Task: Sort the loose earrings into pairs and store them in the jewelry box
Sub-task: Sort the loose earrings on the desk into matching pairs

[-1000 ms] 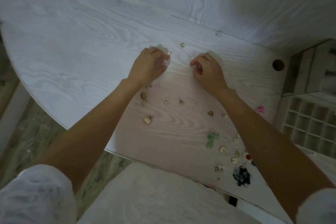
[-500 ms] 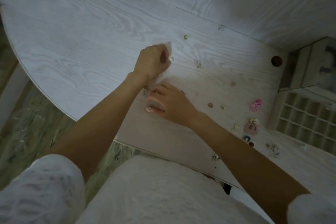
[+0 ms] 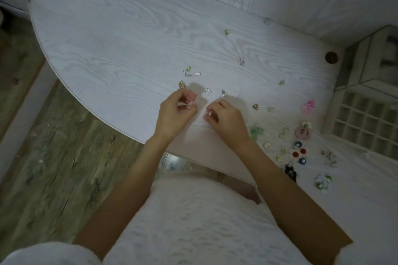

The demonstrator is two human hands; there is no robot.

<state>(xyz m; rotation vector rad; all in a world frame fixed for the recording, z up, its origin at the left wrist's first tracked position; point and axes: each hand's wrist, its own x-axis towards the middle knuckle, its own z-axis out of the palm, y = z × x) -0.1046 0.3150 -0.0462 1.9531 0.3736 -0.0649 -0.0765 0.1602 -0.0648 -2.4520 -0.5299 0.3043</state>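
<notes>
From the head camera, both hands work over the near edge of the white wood-grain bench [image 3: 129, 49]. The left hand [image 3: 175, 112] has its fingers curled, pinching a small pink earring [image 3: 191, 104] at the fingertips, lifted just off the bench, probably so it can be compared against a match. The right hand [image 3: 226, 119], just to the right of the left hand, has its fingers curled in too; something small and pale shows at its fingertips, but I cannot tell whether it holds an earring or is only reaching for one.

Loose earrings are scattered beyond and to the right of the left hand: a clear heart-shaped piece [image 3: 208, 91] just beyond it, a gold piece [image 3: 182, 84] nearby, and a denser cluster with red and blue buttons [image 3: 299, 152] well to the right. The jewelry box [image 3: 366, 122], with its grid of open compartments, sits at the far right of the hands, well apart; judging by this, pairing comes first and storing later.
</notes>
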